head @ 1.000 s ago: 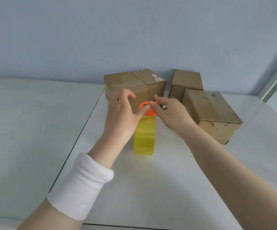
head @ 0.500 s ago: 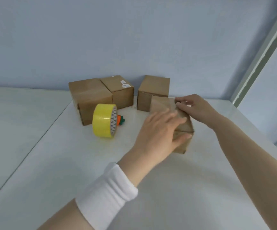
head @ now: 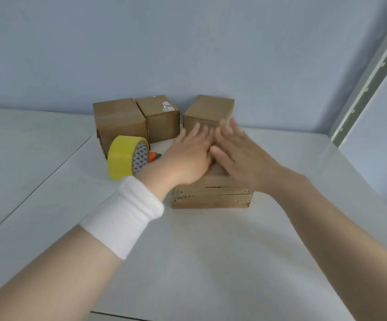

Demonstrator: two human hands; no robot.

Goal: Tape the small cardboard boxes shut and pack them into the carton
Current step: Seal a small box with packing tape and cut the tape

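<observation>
A small brown cardboard box (head: 211, 195) lies in the middle of the white table (head: 199, 262), its front face toward me. My left hand (head: 189, 156) and my right hand (head: 238, 154) both rest flat on its top with straight fingers, side by side. A roll of yellow tape (head: 125, 157) stands on edge to the left of the box. Behind the roll lies a small orange and green object (head: 154, 156), partly hidden. Three more small cardboard boxes stand at the wall: left (head: 118, 122), middle (head: 158, 118) and right (head: 208, 110).
The blue wall stands just behind the boxes. A grey-white frame (head: 371, 72) runs up the right side. A second white tabletop (head: 21, 154) adjoins on the left, with a seam between the two tables.
Both hands have come together flat on top of the near box, and the box now lies squarely in front of me. Before that, both hands left the tape roll.
</observation>
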